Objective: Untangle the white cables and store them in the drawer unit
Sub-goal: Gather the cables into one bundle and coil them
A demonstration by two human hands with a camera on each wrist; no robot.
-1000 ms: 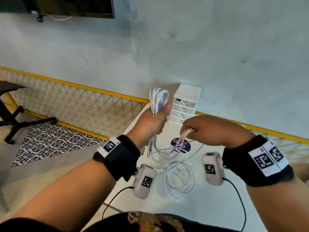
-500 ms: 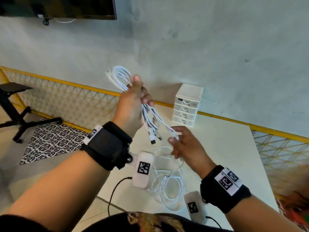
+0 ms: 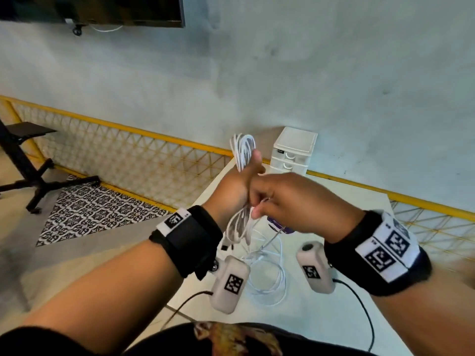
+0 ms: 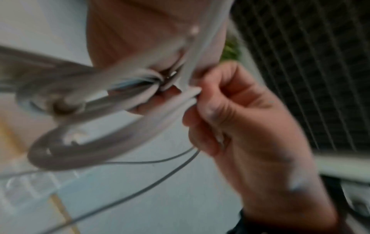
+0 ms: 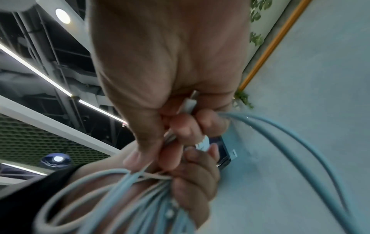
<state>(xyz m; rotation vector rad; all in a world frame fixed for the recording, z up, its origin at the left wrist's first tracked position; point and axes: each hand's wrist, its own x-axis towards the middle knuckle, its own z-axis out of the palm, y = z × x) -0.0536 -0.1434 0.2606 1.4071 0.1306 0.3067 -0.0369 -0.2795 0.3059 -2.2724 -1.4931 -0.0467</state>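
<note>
Gripping the white cables (image 3: 243, 152) in a fist, left hand (image 3: 232, 191); loops stick out above. Right hand (image 3: 288, 201) pinches strands just below it.

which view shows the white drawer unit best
The head view: the drawer unit stands on the table against the wall, its lower part hidden behind the hands. The two wrist views show no drawer unit I can make out, only hands and white cables.

black wristbands (image 3: 191, 237) with white coded tags, pale wrist cameras (image 3: 229, 283) on black leads, bare forearms
</note>
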